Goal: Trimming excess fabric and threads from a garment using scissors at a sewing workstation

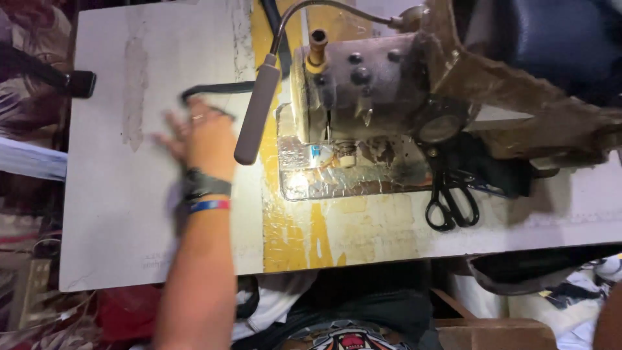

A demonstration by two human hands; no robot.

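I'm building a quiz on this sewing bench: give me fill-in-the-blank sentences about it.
1. The left hand reaches over the grey ____ board, at a dark strap.
2. The black scissors lie to the ____ of the sewing machine's needle.
3. A wristband of red and ____ circles the left wrist.

Missing: table; right; blue

Left hand [197, 139] left of centre, blurred, fingers spread on dark strap [217, 89] atop grey table [110, 214]. Sewing machine [369, 81] upper centre; black scissors [451, 198] at right.

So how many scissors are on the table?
1. The black scissors lie right of the sewing machine, far from the left hand. More could hide under the dark cloth beside them.
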